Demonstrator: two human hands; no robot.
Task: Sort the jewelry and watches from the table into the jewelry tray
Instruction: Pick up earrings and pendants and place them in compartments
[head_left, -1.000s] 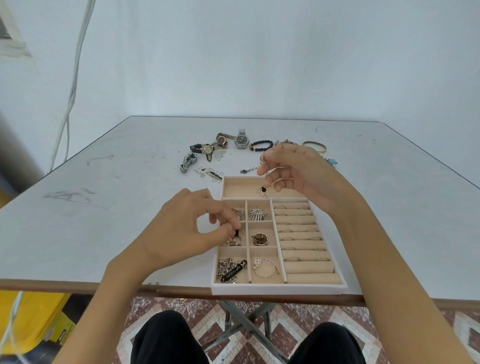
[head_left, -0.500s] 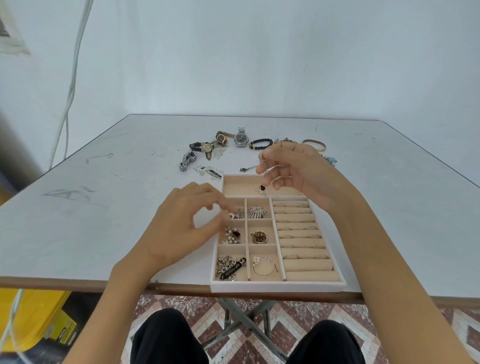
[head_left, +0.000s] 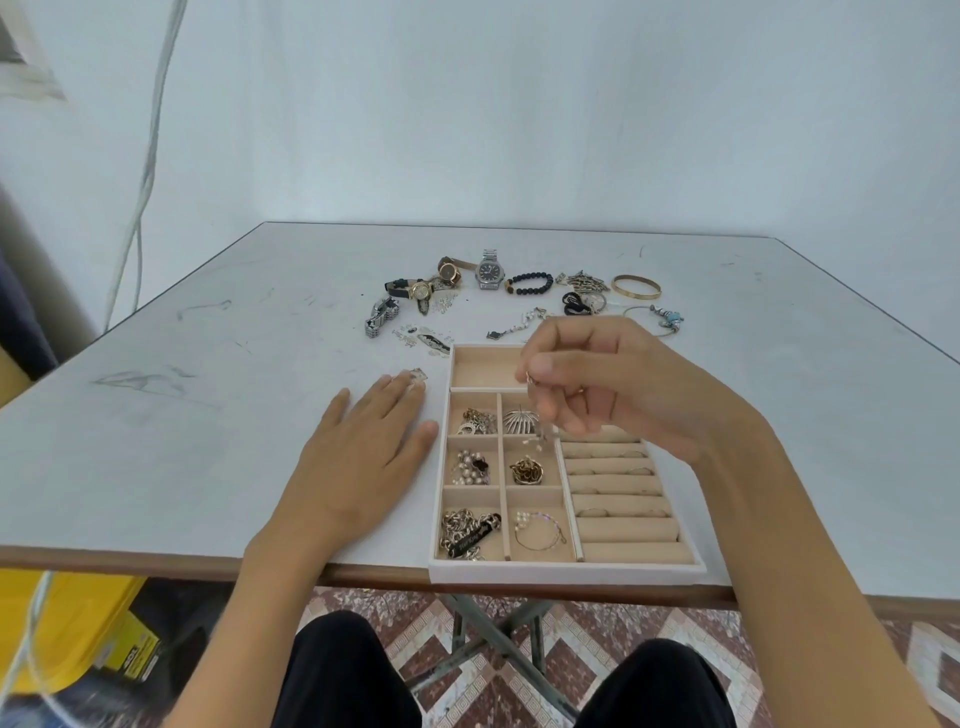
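The left hand (head_left: 363, 457) lies flat on the table (head_left: 208, 441) just left of the tray (head_left: 566, 574), fingers straight, fingertips touching a small silver piece (head_left: 417, 374); the right hand (head_left: 608, 384) hovers over the tray's upper compartments, fingers curled, pinching a thin dangling piece of jewelry (head_left: 541, 439); beyond the tray, a silver watch (head_left: 489, 271), a bead bracelet (head_left: 530, 283) and a gold bangle (head_left: 636, 286) lie loose on the table.

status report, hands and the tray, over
Left hand flat on the white table, fingertips at a small silver piece. Right hand pinches a thin silver dangle above the beige compartment tray. Nothing blocks the tray.
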